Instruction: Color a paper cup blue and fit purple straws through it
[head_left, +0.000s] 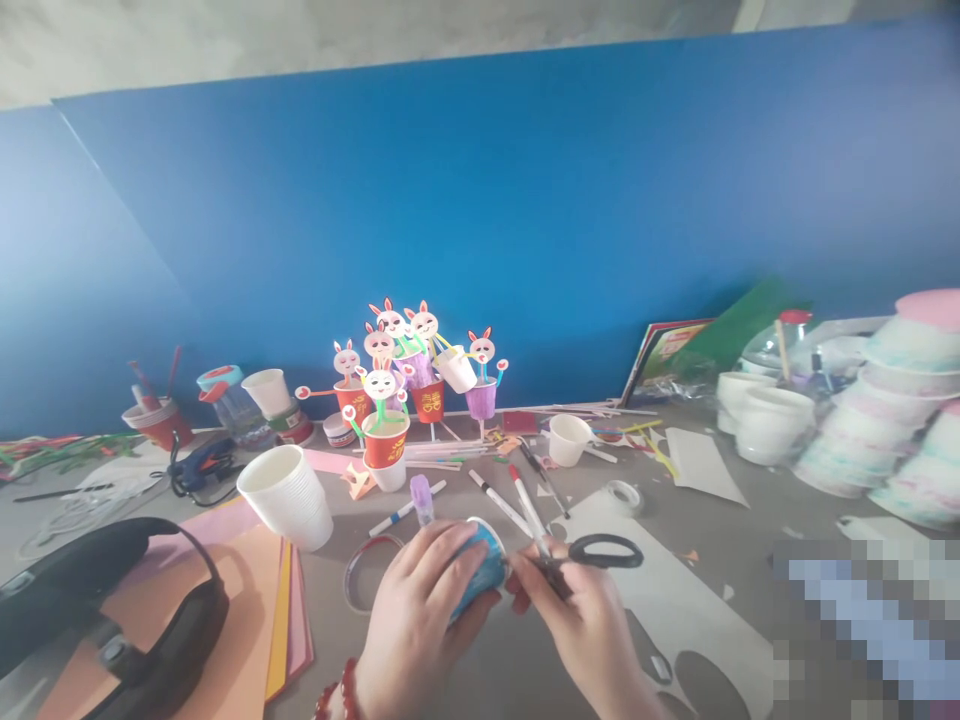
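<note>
My left hand [416, 610] is wrapped round a small blue paper cup [484, 565], holding it on its side above the grey table [720, 560]. My right hand [581, 625] grips black-handled scissors [600, 553] with the blades pointing left at the cup's rim. A red bead bracelet sits on my left wrist. Just beyond the hands lie a purple glue stick [421, 498] and several marker pens [499, 500].
A stack of white cups [289, 495] lies tipped at left beside coloured paper sheets [262, 620] and a black headset [112, 600]. Bunny cup crafts [405, 385] stand by the blue wall. A tape roll [622, 495], white paper and stacked bowls [885, 420] lie at right.
</note>
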